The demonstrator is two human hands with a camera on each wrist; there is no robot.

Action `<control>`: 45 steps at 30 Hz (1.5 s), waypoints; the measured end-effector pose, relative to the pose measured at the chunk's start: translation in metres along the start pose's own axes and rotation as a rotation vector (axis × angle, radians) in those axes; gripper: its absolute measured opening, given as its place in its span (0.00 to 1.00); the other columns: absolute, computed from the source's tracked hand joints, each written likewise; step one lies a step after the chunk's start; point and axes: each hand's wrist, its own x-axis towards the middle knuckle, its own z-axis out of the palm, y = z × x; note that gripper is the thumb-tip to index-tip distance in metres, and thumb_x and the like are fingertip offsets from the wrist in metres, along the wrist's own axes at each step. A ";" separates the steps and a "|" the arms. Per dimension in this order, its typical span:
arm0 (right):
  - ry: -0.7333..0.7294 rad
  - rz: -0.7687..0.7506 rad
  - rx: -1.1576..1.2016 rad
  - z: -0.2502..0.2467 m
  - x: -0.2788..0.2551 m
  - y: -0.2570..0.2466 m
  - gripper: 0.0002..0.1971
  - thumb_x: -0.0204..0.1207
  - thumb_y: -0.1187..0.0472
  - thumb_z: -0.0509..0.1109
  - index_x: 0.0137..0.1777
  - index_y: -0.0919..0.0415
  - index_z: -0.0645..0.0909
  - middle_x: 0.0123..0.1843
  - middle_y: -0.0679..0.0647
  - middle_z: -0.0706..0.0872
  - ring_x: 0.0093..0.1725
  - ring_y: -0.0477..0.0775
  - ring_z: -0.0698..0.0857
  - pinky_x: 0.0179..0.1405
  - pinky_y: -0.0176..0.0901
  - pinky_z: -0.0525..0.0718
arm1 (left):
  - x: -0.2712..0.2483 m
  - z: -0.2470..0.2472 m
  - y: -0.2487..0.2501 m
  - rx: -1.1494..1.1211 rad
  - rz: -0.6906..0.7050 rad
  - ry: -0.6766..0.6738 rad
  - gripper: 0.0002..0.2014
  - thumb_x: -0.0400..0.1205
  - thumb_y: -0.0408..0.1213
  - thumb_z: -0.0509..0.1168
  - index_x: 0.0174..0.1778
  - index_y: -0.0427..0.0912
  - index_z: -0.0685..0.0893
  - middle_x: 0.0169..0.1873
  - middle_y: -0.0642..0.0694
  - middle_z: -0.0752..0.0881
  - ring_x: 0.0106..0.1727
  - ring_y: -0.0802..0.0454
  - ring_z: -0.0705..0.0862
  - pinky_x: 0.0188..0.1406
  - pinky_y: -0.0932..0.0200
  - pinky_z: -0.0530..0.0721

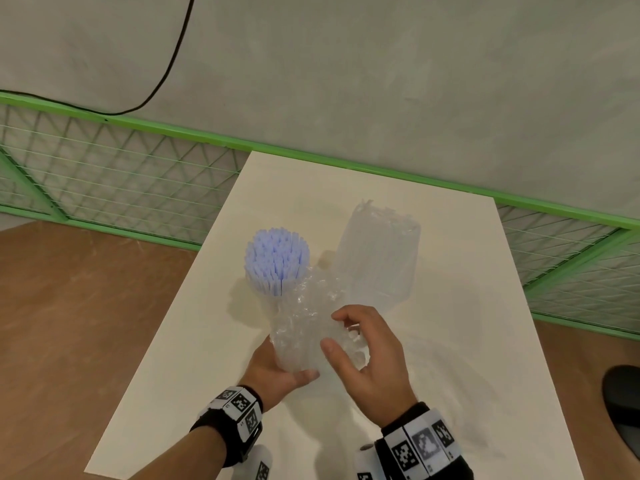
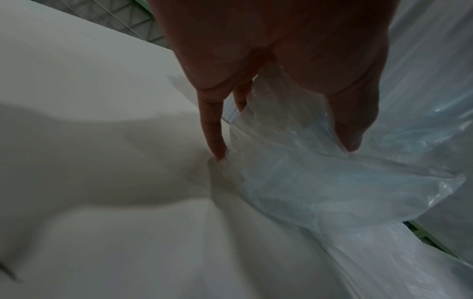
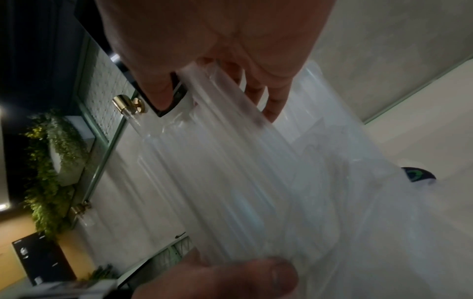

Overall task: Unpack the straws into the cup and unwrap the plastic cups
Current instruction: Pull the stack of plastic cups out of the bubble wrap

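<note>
On the white table [image 1: 467, 341] stands a clear cup packed with pale blue straws [image 1: 277, 259]. To its right a tall stack of plastic cups [image 1: 379, 252] stands upright in a clear sleeve. Both hands hold a crinkled clear plastic bundle [image 1: 304, 327] over the table's middle. My left hand [image 1: 277, 367] grips it from below, thumb on its near side; in the left wrist view the left hand [image 2: 281, 153] has its fingers and thumb on the film [image 2: 320, 182]. My right hand [image 1: 360, 351] pinches its right side. The right wrist view shows ribbed clear plastic [image 3: 230, 182] between the thumb and fingers of the right hand [image 3: 263, 192].
A green mesh fence [image 1: 121, 168] runs behind the table against a grey wall, with a black cable [image 1: 166, 74] hanging over it. Brown floor [image 1: 86, 323] lies to the left. A dark rounded object [image 1: 623, 407] sits at the right edge.
</note>
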 end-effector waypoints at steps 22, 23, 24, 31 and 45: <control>0.009 -0.015 -0.183 0.010 0.006 0.009 0.15 0.79 0.61 0.71 0.62 0.44 0.78 0.49 0.39 0.84 0.52 0.43 0.84 0.50 0.37 0.82 | 0.004 -0.001 -0.001 0.025 -0.036 0.021 0.38 0.55 0.49 0.86 0.62 0.54 0.84 0.52 0.55 0.92 0.54 0.60 0.90 0.59 0.54 0.87; 0.008 -0.053 -0.204 0.010 0.007 0.010 0.14 0.79 0.62 0.72 0.62 0.47 0.79 0.49 0.39 0.83 0.51 0.43 0.83 0.50 0.36 0.81 | 0.003 -0.001 0.000 0.024 -0.034 0.021 0.37 0.55 0.49 0.85 0.62 0.54 0.84 0.52 0.54 0.92 0.54 0.60 0.90 0.58 0.54 0.87; 0.005 -0.074 -0.216 0.010 0.007 0.010 0.14 0.78 0.63 0.72 0.60 0.49 0.80 0.49 0.40 0.82 0.51 0.44 0.83 0.51 0.34 0.79 | 0.003 -0.001 0.000 0.023 -0.032 0.021 0.37 0.55 0.49 0.85 0.62 0.54 0.84 0.52 0.54 0.92 0.53 0.60 0.90 0.58 0.55 0.87; 0.046 0.085 -0.034 0.002 0.005 -0.003 0.16 0.80 0.63 0.70 0.55 0.40 0.71 0.54 0.40 0.85 0.51 0.45 0.84 0.45 0.38 0.83 | 0.003 -0.002 -0.001 0.053 -0.040 0.012 0.38 0.55 0.51 0.85 0.63 0.54 0.84 0.51 0.56 0.92 0.53 0.61 0.90 0.57 0.55 0.88; 0.402 -0.137 -0.043 -0.084 0.071 -0.062 0.12 0.66 0.60 0.83 0.47 0.59 0.86 0.40 0.47 0.90 0.40 0.48 0.90 0.46 0.44 0.88 | 0.003 -0.003 0.000 0.105 -0.045 0.037 0.35 0.55 0.53 0.84 0.60 0.54 0.85 0.48 0.58 0.92 0.50 0.66 0.89 0.57 0.60 0.86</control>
